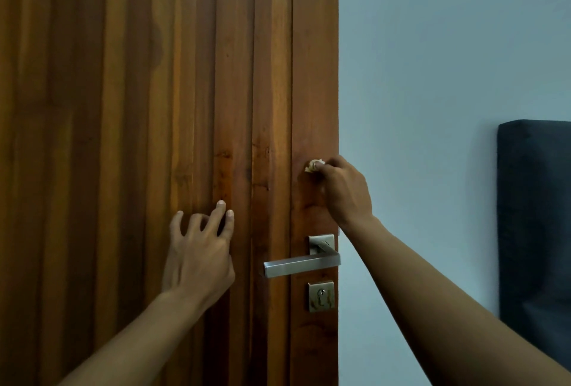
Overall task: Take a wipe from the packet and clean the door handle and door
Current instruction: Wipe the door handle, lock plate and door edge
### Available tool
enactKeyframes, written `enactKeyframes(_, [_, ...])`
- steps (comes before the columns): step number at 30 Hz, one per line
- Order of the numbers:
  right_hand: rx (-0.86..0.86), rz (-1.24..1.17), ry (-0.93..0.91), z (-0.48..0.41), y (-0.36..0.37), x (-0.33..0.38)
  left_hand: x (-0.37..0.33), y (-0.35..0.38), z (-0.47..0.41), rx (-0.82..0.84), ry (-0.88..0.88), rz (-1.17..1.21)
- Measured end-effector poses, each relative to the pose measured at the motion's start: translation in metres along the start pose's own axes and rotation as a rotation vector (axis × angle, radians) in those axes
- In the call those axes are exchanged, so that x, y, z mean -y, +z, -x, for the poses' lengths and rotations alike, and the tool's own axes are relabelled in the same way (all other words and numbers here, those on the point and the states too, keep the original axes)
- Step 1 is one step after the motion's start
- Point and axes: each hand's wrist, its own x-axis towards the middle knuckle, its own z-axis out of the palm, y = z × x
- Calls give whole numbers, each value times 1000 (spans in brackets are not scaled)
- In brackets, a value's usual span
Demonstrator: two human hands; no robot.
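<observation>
A brown wooden door (pixel 154 92) with vertical slats fills the left and middle of the head view. Its silver lever handle (pixel 301 265) sticks out near the door's right edge, above a keyhole plate (pixel 320 296). My right hand (pixel 343 190) presses a crumpled white wipe (pixel 313 166) against the door's right stile, a little above the handle. My left hand (pixel 200 249) rests on the slats left of the handle, fingers spread and fingertips touching the wood. The wipe packet is not in view.
A pale blue-grey wall (pixel 432 76) runs right of the door's edge. A dark padded panel (pixel 534 215) stands at the far right against that wall.
</observation>
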Motion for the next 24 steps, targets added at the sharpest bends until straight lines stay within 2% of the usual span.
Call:
enactKeyframes(12, [-85, -43, 229, 26, 12, -1, -1, -2, -5, -4, -10, 0])
enactKeyframes(15, [-63, -41, 189, 24, 10, 7, -3, 1, -1, -19, -12, 18])
enactKeyframes(24, [75, 16, -101, 40, 14, 27, -2, 2, 0, 2, -12, 19])
